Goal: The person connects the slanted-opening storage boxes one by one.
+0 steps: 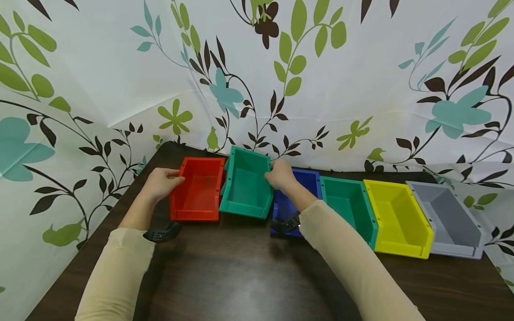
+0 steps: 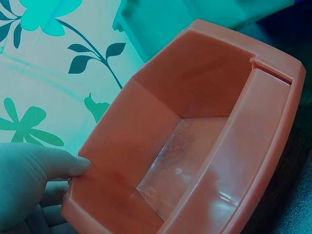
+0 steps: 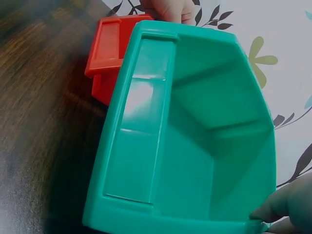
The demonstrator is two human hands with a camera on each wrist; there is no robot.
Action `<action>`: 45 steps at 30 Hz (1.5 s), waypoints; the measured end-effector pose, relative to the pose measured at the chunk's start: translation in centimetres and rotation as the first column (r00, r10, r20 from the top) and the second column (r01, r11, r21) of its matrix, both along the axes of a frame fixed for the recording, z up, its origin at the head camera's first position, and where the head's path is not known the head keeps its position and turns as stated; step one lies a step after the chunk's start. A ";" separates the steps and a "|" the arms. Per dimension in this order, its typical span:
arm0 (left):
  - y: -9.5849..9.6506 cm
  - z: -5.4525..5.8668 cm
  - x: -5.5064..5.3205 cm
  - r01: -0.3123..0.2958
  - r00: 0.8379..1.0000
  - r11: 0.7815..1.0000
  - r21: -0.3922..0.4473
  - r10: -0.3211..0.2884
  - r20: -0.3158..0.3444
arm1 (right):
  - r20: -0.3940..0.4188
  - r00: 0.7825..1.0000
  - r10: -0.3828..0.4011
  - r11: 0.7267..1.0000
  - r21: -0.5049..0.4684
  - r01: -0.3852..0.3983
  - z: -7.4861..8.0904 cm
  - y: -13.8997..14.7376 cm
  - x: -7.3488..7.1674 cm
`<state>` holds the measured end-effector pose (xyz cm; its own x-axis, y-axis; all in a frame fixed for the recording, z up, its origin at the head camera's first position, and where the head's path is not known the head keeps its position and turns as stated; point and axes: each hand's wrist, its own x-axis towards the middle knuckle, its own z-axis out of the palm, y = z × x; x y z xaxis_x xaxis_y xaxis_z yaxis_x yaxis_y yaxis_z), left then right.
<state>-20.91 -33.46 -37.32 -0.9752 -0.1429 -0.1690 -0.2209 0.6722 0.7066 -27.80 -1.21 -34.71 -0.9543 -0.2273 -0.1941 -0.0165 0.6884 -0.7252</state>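
My left hand (image 1: 162, 183) pinches the left side wall of a red plastic bin (image 1: 199, 189), thumb inside and fingers outside, as the left wrist view also shows. Just right of it, a green bin (image 1: 246, 185) sits tilted and slightly raised against its neighbours. Its right rim is pinched between thumb and fingers of my right hand (image 1: 282, 174). In the right wrist view that green bin (image 3: 190, 146) fills the middle, with the red bin (image 3: 105, 58) behind it. Both bins have nothing inside. Beneath my right forearm lies a blue bin (image 1: 286, 207), partly hidden.
Further right along the dark wooden table (image 1: 241, 276) stand a second green bin (image 1: 345, 200), a yellow bin (image 1: 397, 218) and a grey bin (image 1: 449, 218), side by side. A leaf-patterned white sheet (image 1: 341, 111) hangs behind the table's back edge.
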 end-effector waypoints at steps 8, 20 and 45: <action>0.2 0.1 0.1 0.000 1.000 1.000 0.012 0.000 -0.002 | -0.019 1.000 0.005 1.000 -0.014 -0.005 0.3 0.0 -0.1; 0.1 -0.2 0.1 -0.012 1.000 1.000 0.015 0.012 0.000 | -0.099 0.994 0.039 0.993 0.119 -0.027 0.4 -0.3 0.0; 0.5 0.1 0.1 -0.010 1.000 1.000 0.023 0.009 0.006 | 0.030 0.999 0.038 0.999 -0.037 -0.037 1.2 1.0 -0.5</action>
<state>-20.82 -33.01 -37.17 -0.9727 -0.1481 -0.1784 -0.2317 0.6536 0.7205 -28.29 -0.18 -33.47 -0.9387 -0.2706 -0.2136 -0.0197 0.6606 -0.7504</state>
